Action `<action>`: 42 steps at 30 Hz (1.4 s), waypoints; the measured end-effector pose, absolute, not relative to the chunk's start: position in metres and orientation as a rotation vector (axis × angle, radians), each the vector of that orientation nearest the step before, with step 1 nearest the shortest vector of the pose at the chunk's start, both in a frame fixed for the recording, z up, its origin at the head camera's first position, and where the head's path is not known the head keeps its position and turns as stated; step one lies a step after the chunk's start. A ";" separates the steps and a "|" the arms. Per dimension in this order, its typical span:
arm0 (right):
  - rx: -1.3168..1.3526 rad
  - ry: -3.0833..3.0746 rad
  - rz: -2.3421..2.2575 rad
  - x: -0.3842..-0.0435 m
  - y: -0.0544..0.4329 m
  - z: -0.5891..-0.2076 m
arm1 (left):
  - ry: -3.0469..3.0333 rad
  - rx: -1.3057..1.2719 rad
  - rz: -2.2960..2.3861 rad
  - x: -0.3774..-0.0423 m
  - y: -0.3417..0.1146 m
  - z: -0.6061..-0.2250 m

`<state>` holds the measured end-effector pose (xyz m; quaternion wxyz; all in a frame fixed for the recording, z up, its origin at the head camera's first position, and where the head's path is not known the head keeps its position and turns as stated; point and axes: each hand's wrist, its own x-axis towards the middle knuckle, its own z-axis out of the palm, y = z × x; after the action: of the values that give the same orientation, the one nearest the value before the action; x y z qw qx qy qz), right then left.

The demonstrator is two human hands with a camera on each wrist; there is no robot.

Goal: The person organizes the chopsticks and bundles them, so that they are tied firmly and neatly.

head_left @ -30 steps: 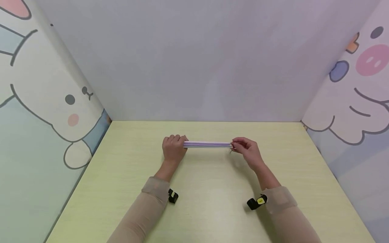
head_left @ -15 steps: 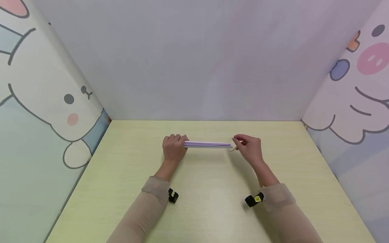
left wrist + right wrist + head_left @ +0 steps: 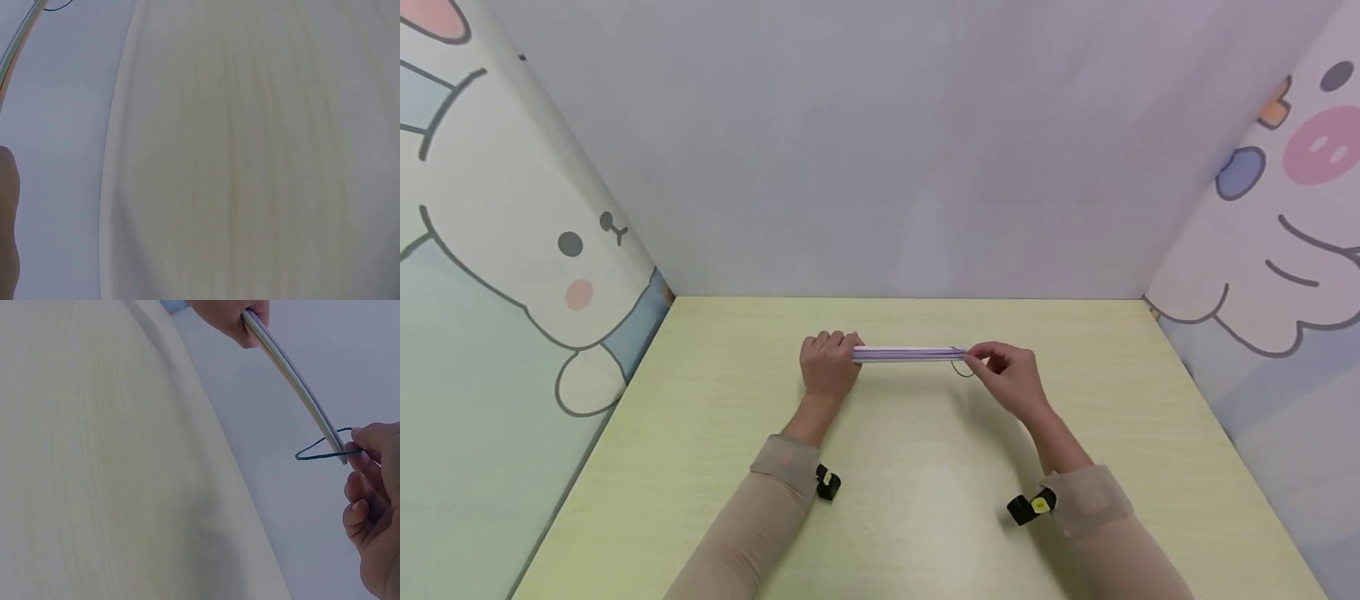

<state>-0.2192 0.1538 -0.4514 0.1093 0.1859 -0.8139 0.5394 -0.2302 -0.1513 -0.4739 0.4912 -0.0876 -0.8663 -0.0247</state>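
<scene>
My left hand grips one end of a bundle of thin straws, white, lilac and pale green, held level above the table. At the bundle's right end, my right hand pinches a dark teal rubber band between thumb and fingers. In the right wrist view the band forms a loose loop around the free tips of the straws, with slack hanging to one side. Only the edge of the left hand and a bit of the straws show in the left wrist view.
The pale wooden table spreads below both hands. A plain back wall rises behind it, with cartoon-printed panels at either side. Black wrist cameras sit by both sleeve cuffs.
Half a second ago my right hand was just off the straw tips, with the band stretched between its fingers. It has moved left, bringing the band over the tips. The left hand stays put.
</scene>
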 end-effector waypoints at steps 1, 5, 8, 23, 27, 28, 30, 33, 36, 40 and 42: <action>0.556 -2.392 1.590 -0.218 0.154 -0.454 | -2.095 -0.208 -0.058 -0.231 -0.151 -0.474; 0.616 -2.438 1.642 -0.214 0.153 -0.462 | -2.077 -0.187 -0.057 -0.233 -0.153 -0.474; 0.679 -2.505 1.686 -0.212 0.152 -0.467 | -2.071 -0.173 -0.064 -0.234 -0.154 -0.473; 1.038 -2.412 1.693 -0.210 0.143 -0.472 | -1.972 -0.172 -0.068 -0.236 -0.155 -0.468; 0.999 -2.435 1.858 -0.209 0.139 -0.469 | -1.949 -0.187 -0.083 -0.237 -0.155 -0.468; 0.967 -2.452 1.908 -0.209 0.138 -0.468 | -1.945 -0.190 -0.087 -0.238 -0.155 -0.468; 0.909 -2.484 1.938 -0.208 0.136 -0.467 | -1.937 -0.196 -0.094 -0.238 -0.155 -0.468; 0.926 -2.477 1.789 -0.207 0.132 -0.469 | -1.936 -0.197 -0.102 -0.239 -0.155 -0.468; 1.018 -2.355 1.540 -0.204 0.127 -0.470 | -1.957 -0.185 -0.100 -0.239 -0.155 -0.468; 1.165 -2.158 1.360 -0.201 0.119 -0.466 | -2.014 -0.162 -0.097 -0.237 -0.155 -0.468; 1.233 -2.105 1.332 -0.199 0.116 -0.461 | -2.034 -0.158 -0.103 -0.237 -0.155 -0.469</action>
<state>-0.1985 0.1164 -0.4610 0.1801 0.4364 -0.7449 0.4714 -0.2371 -0.1545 -0.4690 0.5221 -0.0661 -0.8492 -0.0431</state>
